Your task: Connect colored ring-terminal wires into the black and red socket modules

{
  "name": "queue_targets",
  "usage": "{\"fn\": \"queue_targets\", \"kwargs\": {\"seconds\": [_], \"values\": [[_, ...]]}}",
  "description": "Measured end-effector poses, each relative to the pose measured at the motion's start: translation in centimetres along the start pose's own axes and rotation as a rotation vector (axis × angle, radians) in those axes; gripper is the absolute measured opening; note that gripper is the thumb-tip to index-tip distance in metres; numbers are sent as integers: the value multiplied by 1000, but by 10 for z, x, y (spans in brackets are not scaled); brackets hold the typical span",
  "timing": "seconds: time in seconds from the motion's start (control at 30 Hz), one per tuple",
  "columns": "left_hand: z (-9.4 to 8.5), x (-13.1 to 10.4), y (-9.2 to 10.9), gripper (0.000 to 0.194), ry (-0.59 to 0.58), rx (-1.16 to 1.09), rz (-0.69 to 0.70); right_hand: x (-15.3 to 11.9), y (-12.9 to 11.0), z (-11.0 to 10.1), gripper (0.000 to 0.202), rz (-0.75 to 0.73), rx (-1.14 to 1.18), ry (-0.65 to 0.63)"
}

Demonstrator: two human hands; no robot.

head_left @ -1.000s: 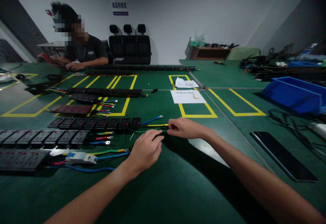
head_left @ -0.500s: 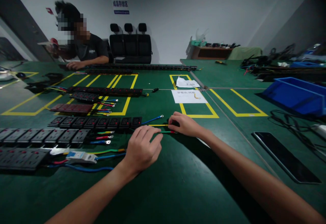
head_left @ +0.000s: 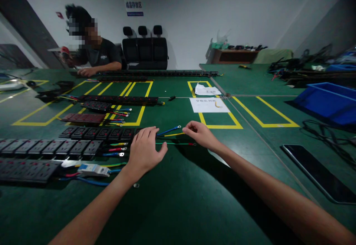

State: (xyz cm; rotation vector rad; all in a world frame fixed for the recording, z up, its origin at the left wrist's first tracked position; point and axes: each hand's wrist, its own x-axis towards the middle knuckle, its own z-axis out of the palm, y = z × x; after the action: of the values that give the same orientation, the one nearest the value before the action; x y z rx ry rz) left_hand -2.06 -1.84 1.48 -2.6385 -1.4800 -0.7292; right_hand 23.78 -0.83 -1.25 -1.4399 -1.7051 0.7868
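The step in hand seems to be arranging the leads at the right end of a black socket strip (head_left: 104, 133), with the yellow wire (head_left: 174, 134) the one being dealt with. The strip lies crosswise on the left part of the green worktop (head_left: 167, 208), well in from the far edge, and the wire runs from that end toward the worktop's middle. The right hand (head_left: 200, 133) appears to pinch the wire's outer end between thumb and forefinger, the other fingers curled behind; the tip itself is hidden. Its wrist is nearly straight, and the forearm slants in from the lower right. The left hand (head_left: 144, 146) is palm down, fingers together and reaching over the strip's end, thumb spread well away with nothing between; whether the fingertips press on the strip or only hover, I cannot tell. A blue wire (head_left: 168, 130) lies on the far-edge side of the yellow one, a green wire (head_left: 178, 143) on the near side. The next move, I judge, calls for a light, steady pinch, the strip's end kept from shifting and the neighbouring leads left undisturbed.
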Motion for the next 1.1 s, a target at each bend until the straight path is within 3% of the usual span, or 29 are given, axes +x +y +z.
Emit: {"fn": "queue_targets", "kwargs": {"seconds": [0.23,0.53,0.73,0.87,1.0,1.1], "values": [[4,-3,2,46,21,50,38,-3,1,20,21,15,-9,156],[4,-2,2,43,24,62,46,-7,-4,22,9,-6,-196,92],[4,-2,3,43,15,72,56,-4,-3,14,19,-12,-186,83],[5,-3,1,43,22,77,62,2,-2,0,31,15,-180,14],[6,-3,0,43,30,49,61,7,4,-14,41,-16,-233,-172],[6,-3,0,43,37,45,59,8,9,-22,46,-3,-219,-192]]}}
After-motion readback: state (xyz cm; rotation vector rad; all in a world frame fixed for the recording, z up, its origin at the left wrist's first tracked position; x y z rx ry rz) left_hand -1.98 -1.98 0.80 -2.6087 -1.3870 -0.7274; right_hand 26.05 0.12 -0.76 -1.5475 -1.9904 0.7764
